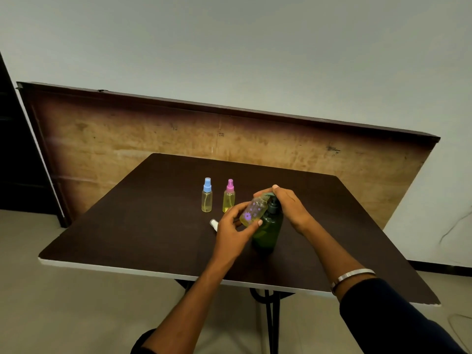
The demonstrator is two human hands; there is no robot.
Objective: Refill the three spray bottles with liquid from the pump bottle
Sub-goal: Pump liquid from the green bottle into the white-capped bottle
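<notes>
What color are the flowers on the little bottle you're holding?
Purple, on the tilted spray bottle in the left hand. The head view, the only one, shows them.

Both forearms reach forward toward 12 o'clock. The left hand [233, 229] curls its fingers and thumb in a closed grip, palm turned toward 3 o'clock. The right hand [287, 204] lies palm down, fingers bent toward 9 o'clock, pressing downward, a bracelet on its forearm.
</notes>
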